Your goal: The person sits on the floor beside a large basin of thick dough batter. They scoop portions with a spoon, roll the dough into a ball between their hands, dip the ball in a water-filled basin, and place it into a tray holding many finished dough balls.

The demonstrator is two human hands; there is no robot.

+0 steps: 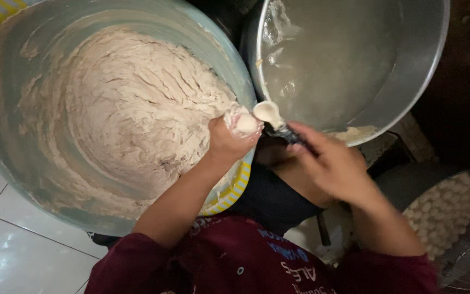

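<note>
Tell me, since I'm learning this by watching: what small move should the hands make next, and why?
Probably scoop: the left hand squeezes a dough ball out of its grip, and the right hand holds the spoon right beside it, next to the metal pot of liquid.

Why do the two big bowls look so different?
The left basin is heaped with thick, pale, rough dough; the metal pot on the right holds clear liquid with only scraps at its edge. The basin's wall is dull and smeared; the pot's is shiny. Both are big, round, and side by side.
</note>
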